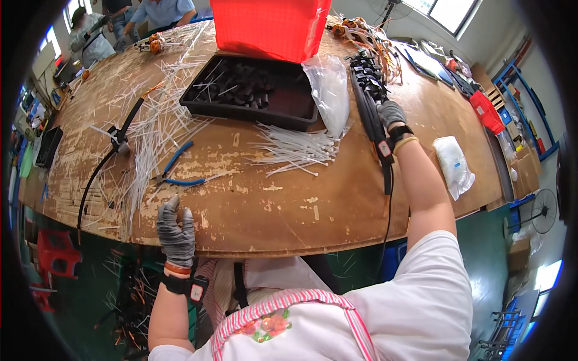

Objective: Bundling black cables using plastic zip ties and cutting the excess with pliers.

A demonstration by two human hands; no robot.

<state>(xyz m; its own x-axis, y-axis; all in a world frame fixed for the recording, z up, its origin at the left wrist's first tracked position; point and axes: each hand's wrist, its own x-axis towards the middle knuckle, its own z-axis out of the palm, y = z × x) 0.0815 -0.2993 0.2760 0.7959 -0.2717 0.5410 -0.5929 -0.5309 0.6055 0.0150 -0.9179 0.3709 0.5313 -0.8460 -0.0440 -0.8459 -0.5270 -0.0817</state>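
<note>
My left hand [176, 231], in a grey glove, is at the table's front edge with its fingers apart and nothing in it. Just beyond it lies a pair of blue-handled cutting pliers [174, 172]. My right arm reaches out to the bundle of black sleeved cables [368, 111] on the right, where my gloved right hand [392, 113] curls at the bundle's side; its fingertips are partly hidden. Left of the pliers, a single black cable [99, 168] has a clip and a white tie around it. White cable ties [295, 147] are piled mid-table.
A black tray [247, 114] with small black parts stands before a red crate [271, 27]. A clear plastic bag [330, 90] leans by the tray. Loose ties litter the left side. On the right lies a white packet [453, 165]. Other people [159, 12] are at the far left.
</note>
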